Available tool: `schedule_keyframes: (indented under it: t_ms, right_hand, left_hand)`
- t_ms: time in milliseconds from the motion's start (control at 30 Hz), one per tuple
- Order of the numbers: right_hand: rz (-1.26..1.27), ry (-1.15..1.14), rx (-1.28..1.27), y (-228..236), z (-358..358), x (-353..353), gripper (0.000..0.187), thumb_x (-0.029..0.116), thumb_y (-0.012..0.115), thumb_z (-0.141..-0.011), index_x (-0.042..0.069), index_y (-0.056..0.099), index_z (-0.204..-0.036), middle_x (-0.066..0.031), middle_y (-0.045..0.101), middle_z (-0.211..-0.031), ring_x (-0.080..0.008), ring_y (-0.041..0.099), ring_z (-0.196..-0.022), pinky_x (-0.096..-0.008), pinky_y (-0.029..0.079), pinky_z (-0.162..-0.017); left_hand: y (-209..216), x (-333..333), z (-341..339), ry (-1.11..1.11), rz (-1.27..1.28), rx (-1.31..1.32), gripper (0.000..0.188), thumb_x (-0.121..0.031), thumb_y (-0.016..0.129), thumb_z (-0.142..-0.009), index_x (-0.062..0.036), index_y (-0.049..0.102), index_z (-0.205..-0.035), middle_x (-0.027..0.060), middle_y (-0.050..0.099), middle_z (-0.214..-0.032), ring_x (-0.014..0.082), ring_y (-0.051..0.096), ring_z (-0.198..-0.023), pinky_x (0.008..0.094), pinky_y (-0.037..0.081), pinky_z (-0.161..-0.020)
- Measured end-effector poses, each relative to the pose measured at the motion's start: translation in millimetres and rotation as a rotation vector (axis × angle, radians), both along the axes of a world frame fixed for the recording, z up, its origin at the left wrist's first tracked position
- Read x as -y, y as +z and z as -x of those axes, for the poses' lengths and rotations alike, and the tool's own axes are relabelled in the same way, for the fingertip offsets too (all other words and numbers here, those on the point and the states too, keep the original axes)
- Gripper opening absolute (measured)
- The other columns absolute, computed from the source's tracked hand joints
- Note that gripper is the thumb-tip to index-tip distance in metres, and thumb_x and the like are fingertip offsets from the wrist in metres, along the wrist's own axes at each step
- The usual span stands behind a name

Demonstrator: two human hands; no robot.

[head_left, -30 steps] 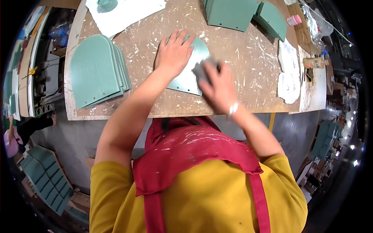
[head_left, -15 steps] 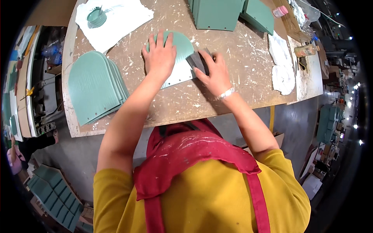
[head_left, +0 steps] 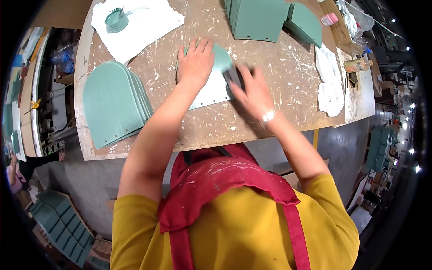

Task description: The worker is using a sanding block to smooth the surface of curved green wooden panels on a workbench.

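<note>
A green arched panel (head_left: 217, 60) with small holes along its straight near edge lies on the worktable; glare whitens part of it. Across its left part rests my left hand (head_left: 196, 66), open, palm down with the fingers stretched forward. My right hand (head_left: 257, 93), blurred by motion, grips a dark grey sanding block (head_left: 232, 77) against the panel's right edge. To the left lies a fanned stack of similar green panels (head_left: 112, 101).
Green panels (head_left: 258, 20) stand upright at the far side, with more leaning (head_left: 307, 24) beside them. A green-stained cup (head_left: 117, 20) sits on white cloth (head_left: 148, 27) at far left. A crumpled white cloth (head_left: 330, 96), a pink-capped container (head_left: 329, 19) and a bottle (head_left: 355, 65) are at right.
The view has shifted slightly, so the table things appear a little lower and to the right. My right hand keeps the sanding block at the panel's right edge; my left hand stays on the panel.
</note>
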State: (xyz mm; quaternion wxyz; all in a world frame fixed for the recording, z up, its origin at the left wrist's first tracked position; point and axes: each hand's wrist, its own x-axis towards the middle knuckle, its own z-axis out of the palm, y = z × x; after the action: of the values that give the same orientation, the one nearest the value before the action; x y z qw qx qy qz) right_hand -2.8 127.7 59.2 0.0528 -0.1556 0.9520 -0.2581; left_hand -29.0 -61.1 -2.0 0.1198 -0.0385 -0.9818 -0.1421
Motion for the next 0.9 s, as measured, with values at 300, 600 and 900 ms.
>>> schedule_keyframes:
  t_ms: [300,600,900]
  right_hand:
    - [-0.060,0.044,-0.120,-22,-24,-4,0.056,0.035,0.066,-0.085,0.010,0.049,-0.133,-0.0283,0.048,-0.117,-0.0457,0.051,-0.108,-0.0479,0.043,-0.096]
    - [0.003,0.068,-0.144,-24,-9,0,0.051,0.031,0.064,-0.088,0.008,0.050,-0.131,-0.0289,0.048,-0.114,-0.0463,0.052,-0.102,-0.0469,0.045,-0.091]
    - [0.023,-0.034,-0.133,-19,34,23,0.050,0.033,0.063,-0.088,0.008,0.051,-0.129,-0.0282,0.049,-0.113,-0.0459,0.051,-0.104,-0.0485,0.044,-0.091]
  left_hand:
    - [-4,2,1,0.026,-0.006,0.020,0.041,-0.023,0.049,-0.097,-0.0120,0.048,-0.136,0.0036,0.046,-0.144,0.0254,0.040,-0.134,0.0527,0.032,-0.107]
    - [0,1,1,0.039,-0.043,0.057,0.040,-0.023,0.048,-0.097,-0.0123,0.048,-0.136,0.0033,0.046,-0.144,0.0246,0.040,-0.134,0.0524,0.032,-0.108]
    - [1,1,-1,0.026,-0.080,-0.024,0.039,-0.024,0.047,-0.098,-0.0126,0.050,-0.135,0.0027,0.047,-0.144,0.0241,0.040,-0.135,0.0515,0.032,-0.109]
